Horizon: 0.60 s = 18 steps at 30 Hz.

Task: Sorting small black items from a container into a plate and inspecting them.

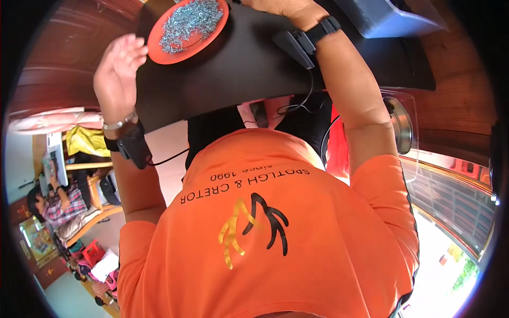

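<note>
An orange-red plate (154,46) lies on the black tabletop (212,85) near the top edge of the view, where its far part is cut off. On it is a heap of small silvery-blue metal pieces (192,24), perhaps screws; they are too small to tell. My left hand (119,66) is raised just left of the plate's rim, its fingers loosely bent and apart, with nothing seen in them. To the right of the plate, my right hand (273,5) reaches to the top edge. Its fingers are mostly cut off there, so what they hold does not show.
A translucent bluish container (392,20) stands at the table's far right. Black devices are strapped to both my wrists, each with a cable (310,90) running down. A round metal object (401,124) is beside my right elbow. Another person (61,204) sits at far left.
</note>
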Available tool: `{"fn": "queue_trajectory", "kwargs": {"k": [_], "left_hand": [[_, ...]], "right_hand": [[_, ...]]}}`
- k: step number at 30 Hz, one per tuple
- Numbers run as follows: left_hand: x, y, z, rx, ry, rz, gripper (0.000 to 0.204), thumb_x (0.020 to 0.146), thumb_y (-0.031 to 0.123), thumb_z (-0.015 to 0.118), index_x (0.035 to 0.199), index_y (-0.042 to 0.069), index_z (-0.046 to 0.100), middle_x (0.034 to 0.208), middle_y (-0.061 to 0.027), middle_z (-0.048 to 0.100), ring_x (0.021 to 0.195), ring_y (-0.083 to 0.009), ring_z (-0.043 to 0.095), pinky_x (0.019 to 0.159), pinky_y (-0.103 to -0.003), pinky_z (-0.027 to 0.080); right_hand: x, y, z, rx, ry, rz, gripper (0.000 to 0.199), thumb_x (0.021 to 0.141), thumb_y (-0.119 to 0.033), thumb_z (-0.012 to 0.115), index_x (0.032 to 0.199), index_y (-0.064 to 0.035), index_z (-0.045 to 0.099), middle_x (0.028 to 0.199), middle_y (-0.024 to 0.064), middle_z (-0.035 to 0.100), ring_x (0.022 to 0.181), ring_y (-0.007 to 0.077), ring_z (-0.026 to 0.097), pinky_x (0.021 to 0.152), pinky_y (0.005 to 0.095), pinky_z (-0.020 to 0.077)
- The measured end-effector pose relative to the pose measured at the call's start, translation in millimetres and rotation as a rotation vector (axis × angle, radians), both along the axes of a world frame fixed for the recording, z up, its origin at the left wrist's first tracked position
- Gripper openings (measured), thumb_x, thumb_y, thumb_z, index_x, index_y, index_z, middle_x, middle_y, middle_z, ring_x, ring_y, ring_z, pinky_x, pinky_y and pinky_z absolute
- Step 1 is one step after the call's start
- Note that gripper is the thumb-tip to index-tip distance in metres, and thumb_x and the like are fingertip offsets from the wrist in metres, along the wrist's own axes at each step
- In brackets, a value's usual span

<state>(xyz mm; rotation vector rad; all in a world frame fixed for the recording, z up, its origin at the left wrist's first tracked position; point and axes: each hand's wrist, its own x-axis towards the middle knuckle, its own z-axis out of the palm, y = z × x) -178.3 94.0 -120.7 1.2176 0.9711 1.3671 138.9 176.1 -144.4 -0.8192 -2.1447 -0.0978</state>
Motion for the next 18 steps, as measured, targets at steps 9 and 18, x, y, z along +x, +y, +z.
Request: {"fn": "queue_trajectory", "kwargs": {"k": [9, 18], "left_hand": [[-32, -58, -91, 0.234, 1.363, 0.637, 0.039, 0.085, 0.027, 0.056, 0.115, 0.001, 0.055, 0.115, -0.0207, 0.055, 0.111, -0.0368, 0.048, 0.096, -0.043, 0.036], [-12, -66, -92, 0.139, 1.436, 0.748, 0.043, 0.089, 0.033, 0.051, 0.115, 0.000, 0.056, 0.117, -0.0205, 0.056, 0.111, -0.0349, 0.049, 0.097, -0.042, 0.036]], "right_hand": [[-11, -1, 2, -0.073, 0.115, 0.036, 0.019, 0.072, -0.022, 0.062, 0.080, -0.0057, 0.066, 0.077, 0.0194, 0.064, 0.076, 0.0367, 0.062, 0.070, 0.0430, 0.0503], [-15, 1, -8, -0.133, 0.004, 0.011, 0.021, 0.074, -0.024, 0.062, 0.084, -0.0074, 0.069, 0.079, 0.0175, 0.066, 0.077, 0.0351, 0.063, 0.073, 0.0419, 0.0505]]}}
